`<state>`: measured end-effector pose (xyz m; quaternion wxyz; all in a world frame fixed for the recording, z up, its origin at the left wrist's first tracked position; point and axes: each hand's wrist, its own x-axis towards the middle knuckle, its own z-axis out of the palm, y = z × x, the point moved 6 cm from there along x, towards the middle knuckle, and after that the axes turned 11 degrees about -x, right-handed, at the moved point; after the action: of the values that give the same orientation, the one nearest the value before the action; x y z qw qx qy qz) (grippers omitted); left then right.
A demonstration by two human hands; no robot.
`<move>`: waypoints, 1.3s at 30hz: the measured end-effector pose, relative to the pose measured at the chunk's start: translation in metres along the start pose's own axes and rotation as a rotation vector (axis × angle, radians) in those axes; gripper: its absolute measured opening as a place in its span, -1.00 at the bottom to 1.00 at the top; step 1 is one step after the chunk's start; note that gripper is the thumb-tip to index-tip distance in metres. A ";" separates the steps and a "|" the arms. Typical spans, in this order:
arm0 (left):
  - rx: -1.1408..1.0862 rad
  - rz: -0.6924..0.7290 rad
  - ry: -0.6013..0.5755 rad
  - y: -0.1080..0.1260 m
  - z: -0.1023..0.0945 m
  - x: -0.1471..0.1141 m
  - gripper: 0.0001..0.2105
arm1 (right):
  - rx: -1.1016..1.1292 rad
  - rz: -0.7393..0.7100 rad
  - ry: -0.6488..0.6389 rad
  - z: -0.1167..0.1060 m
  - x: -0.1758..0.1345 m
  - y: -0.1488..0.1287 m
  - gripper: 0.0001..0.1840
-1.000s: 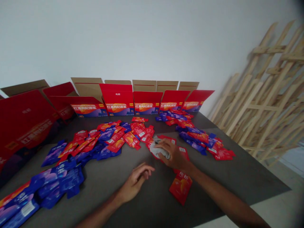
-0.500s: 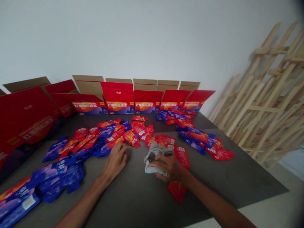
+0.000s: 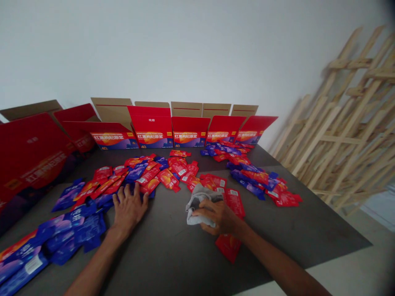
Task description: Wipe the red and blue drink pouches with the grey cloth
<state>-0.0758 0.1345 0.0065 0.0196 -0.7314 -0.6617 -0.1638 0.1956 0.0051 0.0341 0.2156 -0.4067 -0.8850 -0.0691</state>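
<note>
My left hand [image 3: 128, 207] is open, its fingers spread over the near edge of a pile of red and blue pouches [image 3: 148, 174]. Blue pouches show around its fingertips; whether they are pressed on is hard to tell. My right hand [image 3: 220, 216] is closed on a crumpled grey-white cloth [image 3: 197, 203] on the dark table [image 3: 173, 255]. Red pouches [image 3: 234, 201] lie just right of the cloth, and another red pouch [image 3: 228, 246] is partly beneath my right wrist. More blue pouches [image 3: 70, 232] are heaped at the left.
Open red cartons [image 3: 151, 133] stand in a row at the table's back, with a larger-looking red carton [image 3: 33, 160] at the left. Mixed pouches [image 3: 262, 176] lie on the right side. Wooden easels [image 3: 336, 123] lean against the wall beyond the table's right edge.
My left hand has moved left along the pouch pile and its fingers have spread. The right hand has stayed on the cloth in nearly the same place.
</note>
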 end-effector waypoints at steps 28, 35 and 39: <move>-0.169 0.439 -0.210 0.083 0.004 -0.037 -0.65 | 0.053 -0.020 -0.008 0.007 0.001 0.000 -0.63; -0.009 0.143 -0.112 0.068 0.003 -0.045 -0.37 | 0.087 0.027 0.023 0.008 0.002 0.006 -0.62; -0.174 0.139 -0.174 0.068 0.004 -0.046 -0.38 | 0.101 0.084 0.110 0.005 0.001 0.010 -0.63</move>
<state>-0.0118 0.0825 0.0028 -0.0900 -0.7859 -0.5919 -0.1545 0.2008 0.0145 0.0296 0.2869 -0.4277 -0.8563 -0.0373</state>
